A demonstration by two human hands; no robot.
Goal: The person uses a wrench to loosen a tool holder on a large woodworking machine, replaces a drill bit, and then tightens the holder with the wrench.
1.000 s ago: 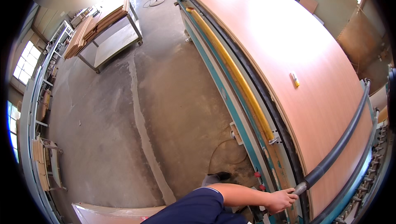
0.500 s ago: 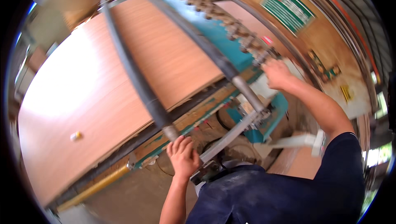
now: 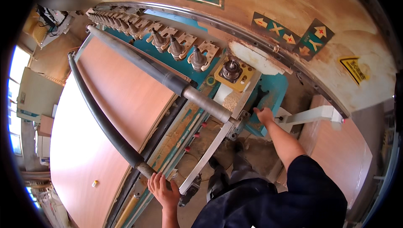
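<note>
My left hand (image 3: 163, 191) is closed over the bare metal end of the nearer black roller (image 3: 111, 129), its fingers lying across the top. Beyond it, a second black roller (image 3: 145, 62) with a metal shaft spans the wood-faced panel (image 3: 121, 79). My right hand (image 3: 264, 116) is at a teal tray (image 3: 276, 91), fingers drawn together. A dark fork-ended tool (image 3: 261, 96), perhaps a spanner, lies in the tray right by the thumb. The fingertips are hidden, so what they hold does not show. Beside the tray, a tool holder (image 3: 231, 69) sits in a yellow block (image 3: 240, 84).
A row of cone-shaped tool holders (image 3: 176, 47) stands in forked clips behind the rollers. A grey bar (image 3: 205, 156) joins the roller ends. A white arm (image 3: 315, 115) juts out at the right, above another panel (image 3: 342, 150). A small cylinder (image 3: 95, 183) lies on the large panel.
The view has turned and sharpened. My right hand has left the near end of the tool holder row and come down to the teal tray. My left hand stays at the roller end.
</note>
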